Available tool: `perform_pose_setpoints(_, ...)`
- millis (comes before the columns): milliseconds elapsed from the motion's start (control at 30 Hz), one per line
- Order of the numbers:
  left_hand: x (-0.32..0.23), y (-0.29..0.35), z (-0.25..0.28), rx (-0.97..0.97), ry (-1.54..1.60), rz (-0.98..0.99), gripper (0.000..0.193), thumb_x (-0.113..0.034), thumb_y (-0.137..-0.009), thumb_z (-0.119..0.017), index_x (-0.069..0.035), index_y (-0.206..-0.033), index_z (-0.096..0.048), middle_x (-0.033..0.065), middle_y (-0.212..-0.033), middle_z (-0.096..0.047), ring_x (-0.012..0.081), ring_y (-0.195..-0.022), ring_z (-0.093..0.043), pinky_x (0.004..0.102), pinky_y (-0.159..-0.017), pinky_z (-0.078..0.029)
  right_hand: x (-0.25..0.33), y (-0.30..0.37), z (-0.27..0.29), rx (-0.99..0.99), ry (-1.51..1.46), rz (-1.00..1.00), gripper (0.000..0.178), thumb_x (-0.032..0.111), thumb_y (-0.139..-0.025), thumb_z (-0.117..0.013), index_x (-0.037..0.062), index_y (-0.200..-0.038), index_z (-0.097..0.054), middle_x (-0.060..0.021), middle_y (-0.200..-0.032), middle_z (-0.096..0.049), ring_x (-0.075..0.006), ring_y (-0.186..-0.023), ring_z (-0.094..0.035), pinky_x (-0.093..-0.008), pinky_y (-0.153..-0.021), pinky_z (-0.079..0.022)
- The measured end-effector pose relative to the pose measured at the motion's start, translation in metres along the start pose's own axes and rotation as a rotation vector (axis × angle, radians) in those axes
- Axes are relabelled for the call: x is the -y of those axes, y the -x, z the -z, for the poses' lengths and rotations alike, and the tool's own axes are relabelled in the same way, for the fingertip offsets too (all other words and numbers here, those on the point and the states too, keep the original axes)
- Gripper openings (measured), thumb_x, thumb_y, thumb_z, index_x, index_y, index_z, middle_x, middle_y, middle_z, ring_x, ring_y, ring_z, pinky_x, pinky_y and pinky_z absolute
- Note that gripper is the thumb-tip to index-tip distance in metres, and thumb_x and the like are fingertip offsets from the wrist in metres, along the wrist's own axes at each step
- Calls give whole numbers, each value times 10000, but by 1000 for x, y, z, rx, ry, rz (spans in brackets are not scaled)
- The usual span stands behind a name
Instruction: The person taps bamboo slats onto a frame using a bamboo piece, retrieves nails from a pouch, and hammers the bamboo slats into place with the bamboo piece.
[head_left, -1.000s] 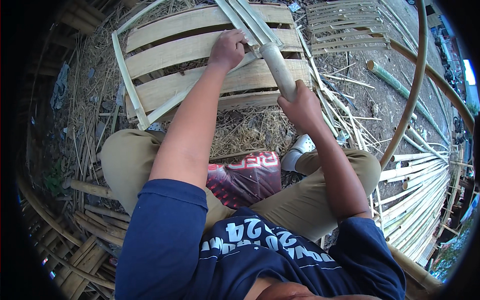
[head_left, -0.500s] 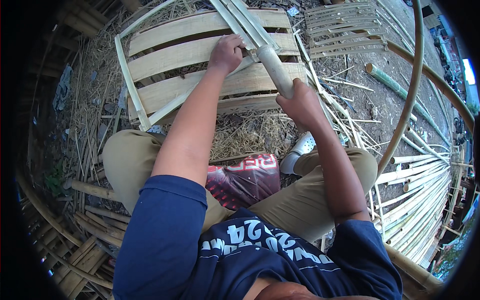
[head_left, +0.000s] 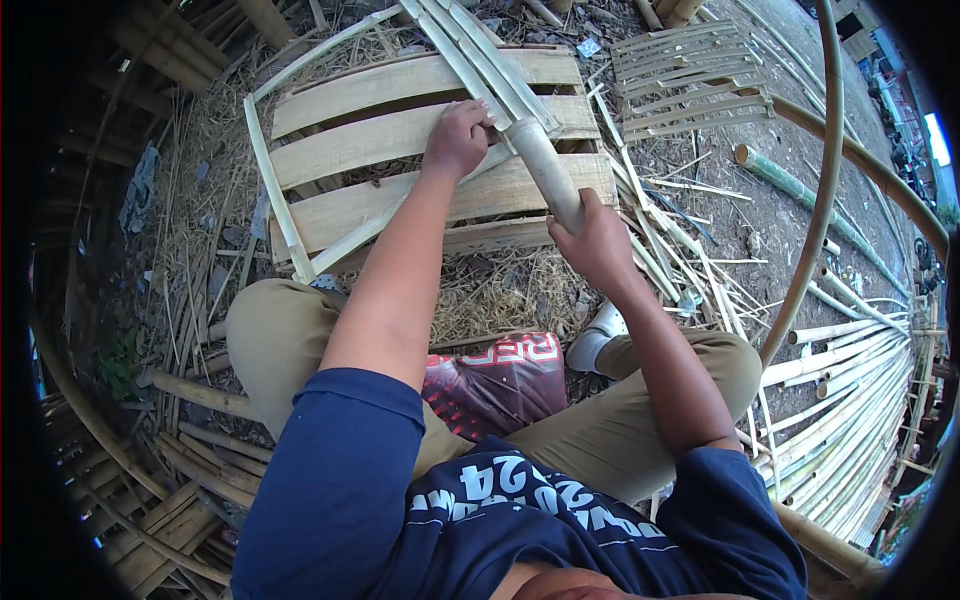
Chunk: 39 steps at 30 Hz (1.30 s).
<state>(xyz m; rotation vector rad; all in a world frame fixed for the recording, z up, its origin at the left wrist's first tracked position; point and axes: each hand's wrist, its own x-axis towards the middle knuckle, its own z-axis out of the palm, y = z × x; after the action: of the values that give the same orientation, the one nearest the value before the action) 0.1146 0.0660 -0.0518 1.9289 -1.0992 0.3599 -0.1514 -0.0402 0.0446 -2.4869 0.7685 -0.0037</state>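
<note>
A pale wooden slatted platform (head_left: 340, 155) lies on the ground in front of my crossed legs. Several split bamboo strips (head_left: 478, 62) run across its far right part. Beside their near ends, my left hand (head_left: 460, 140) is closed with fingers pinched; what they hold is hidden. My right hand (head_left: 598, 240) grips the near end of a short, thick bamboo tube (head_left: 548, 172). The tube's far end is over the strip ends, close to my left fingertips; I cannot tell whether it touches them. A bent bamboo strip (head_left: 355, 238) crosses the platform's near left side, passing by my left wrist.
A small bamboo slat rack (head_left: 690, 75) lies at the far right, near a green bamboo pole (head_left: 800, 182). Many bamboo poles (head_left: 850, 400) are stacked at the right. A curved pole (head_left: 825, 190) rises nearby. Bamboo pieces (head_left: 205, 400) lie at the left, and loose shavings cover the ground.
The whole scene sits slightly lower in the picture, as the view has shifted. Both hands, the tube and the strips keep nearly the same places relative to the platform.
</note>
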Motion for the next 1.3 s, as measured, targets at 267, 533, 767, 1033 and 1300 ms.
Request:
perform_pose_setpoints(267, -6, 1, -1, 63, 5, 64, 347, -34, -840, -449, -21, -972, -769, 207, -1257, -698, 378, -1226, -629, 480, -1176, -404, -1, -3, -8, -75, 12, 25, 536, 370, -872, -755, -42, -1157, -566, -299, -873, -709, -473, -836, -708, -534, -762, -550)
perform_pose_setpoints(533, -1, 2, 0, 3, 18, 50, 299, -59, -848, -492, -32, -938, -775, 190, -1195, -726, 349, -1175, -658, 485, -1141, -437, 30, 5, 2, -512, -169, 123, 432, 292, -901, -728, -28, -1138, -560, -287, -810, -701, -465, -738, -706, -528, -665, -552)
perform_pose_setpoints(767, -4, -2, 3, 62, 51, 91, 368, -61, -842, -430, -18, -965, -774, 194, -1244, -713, 356, -1236, -641, 528, -1184, -388, 16, -2, 0, -211, 82, 10, 374, 310, -893, -712, -3, -995, -533, -267, -787, -706, -468, -741, -706, -554, -687, -551)
perform_pose_setpoints(1033, -2, 1, 0, 3, 11, 18, 294, -48, -837, -491, -22, -946, -763, 193, -1181, -724, 369, -1135, -666, 477, -1151, -431, 5, 1, -12, -143, 57, 33, 422, 333, -882, -734, -14, -1025, -540, -264, -818, -711, -457, -769, -712, -539, -712, -558)
perform_pose_setpoints(1300, -1, 3, -1, 7, 1, 36, 291, -56, -851, -498, -34, -964, -766, 189, -1194, -721, 357, -1155, -661, 481, -1150, -429, 12, -1, 4, -203, -56, -9, 523, 386, -880, -767, -46, -1109, -581, -269, -851, -714, -429, -772, -718, -511, -719, -549)
